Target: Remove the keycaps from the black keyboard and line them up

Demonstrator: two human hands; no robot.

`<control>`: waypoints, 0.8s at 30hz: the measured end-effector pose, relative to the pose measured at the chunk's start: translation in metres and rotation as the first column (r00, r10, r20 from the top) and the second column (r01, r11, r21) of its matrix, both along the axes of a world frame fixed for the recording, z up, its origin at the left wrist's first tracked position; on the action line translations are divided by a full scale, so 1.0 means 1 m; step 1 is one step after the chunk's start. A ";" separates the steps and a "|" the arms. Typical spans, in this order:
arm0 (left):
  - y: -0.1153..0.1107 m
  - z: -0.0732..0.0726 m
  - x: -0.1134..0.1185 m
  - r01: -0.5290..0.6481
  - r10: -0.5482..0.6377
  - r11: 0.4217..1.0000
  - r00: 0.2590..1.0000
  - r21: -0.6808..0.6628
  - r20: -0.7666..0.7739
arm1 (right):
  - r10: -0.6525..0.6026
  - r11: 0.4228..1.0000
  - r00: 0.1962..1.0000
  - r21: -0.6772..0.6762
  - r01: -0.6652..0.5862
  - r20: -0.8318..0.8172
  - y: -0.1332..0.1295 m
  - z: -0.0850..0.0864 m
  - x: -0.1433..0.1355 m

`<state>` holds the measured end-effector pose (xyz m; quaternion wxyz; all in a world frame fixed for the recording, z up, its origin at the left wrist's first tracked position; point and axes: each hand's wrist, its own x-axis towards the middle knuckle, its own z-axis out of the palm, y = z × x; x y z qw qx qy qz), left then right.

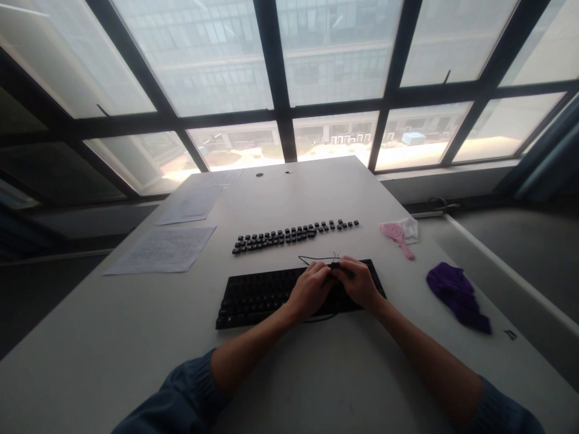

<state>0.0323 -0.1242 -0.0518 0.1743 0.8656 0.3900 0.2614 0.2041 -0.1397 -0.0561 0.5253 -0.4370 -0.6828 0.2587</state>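
Observation:
A black keyboard (257, 295) lies on the white table in front of me. Keycaps show in its lower left rows, while its upper part looks flat and dark. Both my hands meet over its right half. My left hand (312, 286) and my right hand (357, 282) are closed, fingertips together, pinching a small black tool with silver wire prongs (336, 255) pointing up and away from me. Its body is mostly hidden by the fingers, and I cannot make out its exact kind. Behind the keyboard, loose black keycaps (289, 235) stand in slanting rows.
A thin black cable (312, 258) loops behind the keyboard. At right lie a pink hairbrush (398, 235) on a clear wrapper (411, 228), a purple cloth (456, 295) and a small dark item (510, 334) near the edge. Printed sheets (158, 250) lie at left; windows stand beyond the table.

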 end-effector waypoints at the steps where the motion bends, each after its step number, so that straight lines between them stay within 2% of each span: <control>1: 0.000 0.000 0.000 -0.004 0.004 1.000 1.000 0.001 0.005 | -0.002 1.000 1.000 0.003 0.002 0.013 0.000 0.000 -0.001; 6: 0.001 -0.004 -0.001 -0.023 0.024 1.000 0.999 -0.021 0.048 | -0.072 0.997 0.993 0.012 0.071 0.094 0.001 -0.004 -0.003; 11: 0.000 -0.007 -0.002 -0.030 0.033 0.999 0.995 -0.033 0.091 | -0.143 0.986 0.990 -0.085 0.144 0.014 0.005 -0.009 -0.001; 17: -0.002 -0.002 -0.001 0.064 -0.064 0.988 0.998 0.141 -0.009 | -0.172 0.977 0.985 -0.130 0.167 -0.024 0.006 -0.009 0.000; 24: -0.008 0.003 0.001 0.057 -0.070 0.970 0.996 0.237 0.048 | -0.207 0.967 0.975 -0.168 0.192 -0.078 0.005 -0.006 0.000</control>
